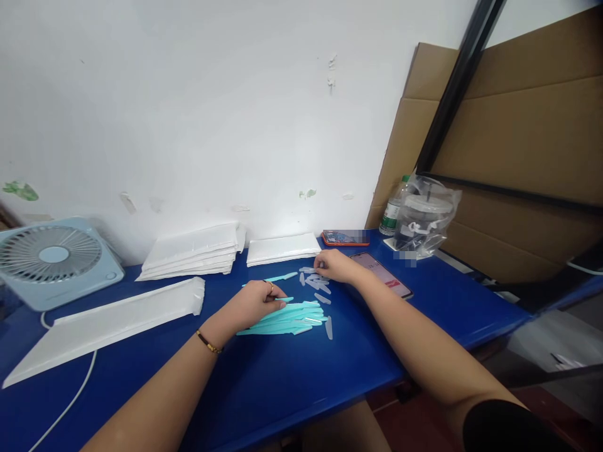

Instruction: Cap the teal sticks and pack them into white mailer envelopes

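Observation:
A pile of turquoise eyebrow razors (pixel 277 320) lies on the blue table, with one more razor (pixel 282 277) apart behind it. Above the pile, my left hand (pixel 260 300) is closed, pinching a single razor (pixel 286 299) whose tip sticks out past the thumb. Small translucent blade caps (pixel 323 298) are scattered to the right of the pile. At the far side of these caps my right hand (pixel 333 265) has its fingertips pinched together on a cap (pixel 308 270), which is partly hidden.
White padded mailers (pixel 188 251) are stacked against the wall, with a shorter stack (pixel 282 248) beside them and a long one (pixel 127 320) in front. A light-blue fan (pixel 54 254) stands left. Two phones (pixel 346 237) (pixel 386 276), a bottle (pixel 392 210) and a bagged cup (pixel 426 216) are right.

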Available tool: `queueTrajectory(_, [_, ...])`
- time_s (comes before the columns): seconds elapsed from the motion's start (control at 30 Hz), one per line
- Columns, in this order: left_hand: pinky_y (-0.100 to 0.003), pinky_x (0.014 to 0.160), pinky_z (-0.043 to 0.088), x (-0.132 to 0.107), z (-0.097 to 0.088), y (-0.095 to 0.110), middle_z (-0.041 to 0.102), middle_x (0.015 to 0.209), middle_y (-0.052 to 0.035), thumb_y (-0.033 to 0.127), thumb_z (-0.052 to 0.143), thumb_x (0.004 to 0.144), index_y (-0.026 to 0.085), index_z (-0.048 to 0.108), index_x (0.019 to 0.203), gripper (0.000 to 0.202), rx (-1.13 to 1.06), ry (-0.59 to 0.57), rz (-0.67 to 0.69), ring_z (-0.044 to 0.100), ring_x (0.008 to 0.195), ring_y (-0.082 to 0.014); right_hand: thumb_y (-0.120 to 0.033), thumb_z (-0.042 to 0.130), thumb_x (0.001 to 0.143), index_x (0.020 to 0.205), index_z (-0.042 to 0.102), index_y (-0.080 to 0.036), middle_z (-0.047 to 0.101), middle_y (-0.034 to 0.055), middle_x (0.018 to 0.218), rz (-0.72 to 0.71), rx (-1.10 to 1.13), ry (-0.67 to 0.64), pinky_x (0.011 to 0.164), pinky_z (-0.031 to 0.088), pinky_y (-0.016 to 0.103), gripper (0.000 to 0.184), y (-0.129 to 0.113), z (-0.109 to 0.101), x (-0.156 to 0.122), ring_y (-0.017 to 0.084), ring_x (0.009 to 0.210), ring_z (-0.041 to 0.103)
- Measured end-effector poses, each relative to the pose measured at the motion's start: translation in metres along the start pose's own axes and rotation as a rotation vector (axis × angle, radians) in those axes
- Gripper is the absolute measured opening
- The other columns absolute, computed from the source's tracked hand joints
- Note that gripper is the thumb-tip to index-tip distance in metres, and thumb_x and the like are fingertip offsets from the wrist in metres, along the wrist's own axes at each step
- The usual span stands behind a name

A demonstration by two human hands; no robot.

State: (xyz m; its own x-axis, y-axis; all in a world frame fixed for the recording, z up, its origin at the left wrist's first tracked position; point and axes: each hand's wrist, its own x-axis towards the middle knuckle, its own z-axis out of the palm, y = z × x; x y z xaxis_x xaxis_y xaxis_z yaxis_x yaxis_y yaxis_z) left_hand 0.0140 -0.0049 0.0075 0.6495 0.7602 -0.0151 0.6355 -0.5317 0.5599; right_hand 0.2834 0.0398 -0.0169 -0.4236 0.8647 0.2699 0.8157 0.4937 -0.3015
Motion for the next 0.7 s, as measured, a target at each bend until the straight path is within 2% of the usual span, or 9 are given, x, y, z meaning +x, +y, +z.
queueTrajectory(0.07, [-0.024,0.059,0.041,0.000,-0.002,-0.001,0.068,0.079,-0.0021,0.043,0.048,0.079,0.022,0.070,0.092,0.033,-0.023,0.008,0.000,0.057,0.069,-0.0163,-0.009,0.058,0.067,0.065,0.064,-0.016,0.064,0.0049,0.067,0.018,0.029,0.050,0.060,0.041,0.025,0.009,-0.003,0.000,0.000,0.015,0.063,0.058])
queueTrajectory(0.13, [-0.025,0.065,0.043,0.000,-0.004,-0.002,0.067,0.090,-0.0034,0.042,0.046,0.081,0.022,0.070,0.095,0.034,-0.042,0.047,0.001,0.058,0.077,-0.0173,-0.011,0.058,0.066,0.069,0.062,-0.016,0.061,0.0023,0.063,0.075,0.173,0.125,0.057,0.043,0.024,0.007,-0.006,-0.002,-0.001,0.015,0.059,0.059])
queueTrajectory(0.2, [-0.026,0.069,0.044,0.001,-0.006,-0.004,0.064,0.097,-0.0051,0.041,0.046,0.081,0.021,0.069,0.097,0.034,-0.087,0.091,-0.022,0.057,0.082,-0.0180,-0.017,0.058,0.069,0.083,0.059,-0.017,0.058,-0.0008,0.064,0.141,0.455,0.188,0.053,0.045,0.024,0.014,-0.013,-0.005,-0.002,0.014,0.057,0.062])
queueTrajectory(0.27, [-0.027,0.068,0.045,0.003,-0.007,-0.006,0.063,0.093,-0.0056,0.040,0.047,0.081,0.018,0.067,0.099,0.035,-0.190,0.093,-0.072,0.057,0.079,-0.0172,-0.025,0.060,0.072,0.096,0.054,-0.020,0.057,-0.0027,0.068,0.177,0.770,0.212,0.051,0.048,0.023,0.025,-0.024,-0.007,-0.004,0.015,0.058,0.065])
queueTrajectory(0.37, [-0.026,0.066,0.045,0.005,-0.005,-0.009,0.060,0.081,-0.0031,0.040,0.051,0.079,0.016,0.060,0.108,0.039,-0.441,0.083,-0.094,0.055,0.073,-0.0142,-0.034,0.066,0.070,0.092,0.049,-0.020,0.061,-0.0028,0.067,0.192,1.067,0.198,0.053,0.051,0.024,0.031,-0.047,-0.007,-0.005,0.018,0.064,0.068])
queueTrajectory(0.5, [-0.026,0.065,0.045,0.006,-0.003,-0.009,0.056,0.077,-0.0008,0.038,0.058,0.077,0.016,0.053,0.115,0.045,-0.663,0.141,-0.073,0.054,0.071,-0.0120,-0.039,0.072,0.067,0.080,0.048,-0.019,0.067,0.0008,0.069,0.198,1.200,0.203,0.049,0.049,0.021,0.034,-0.074,-0.001,-0.006,0.018,0.067,0.069])
queueTrajectory(0.7, [-0.027,0.065,0.047,0.007,-0.003,-0.005,0.056,0.076,0.0003,0.033,0.061,0.076,0.016,0.050,0.114,0.043,-0.752,0.183,-0.066,0.056,0.071,-0.0116,-0.039,0.074,0.066,0.077,0.050,-0.017,0.067,0.0004,0.065,0.184,1.240,0.167,0.049,0.048,0.021,0.034,-0.088,0.007,-0.005,0.017,0.063,0.068])
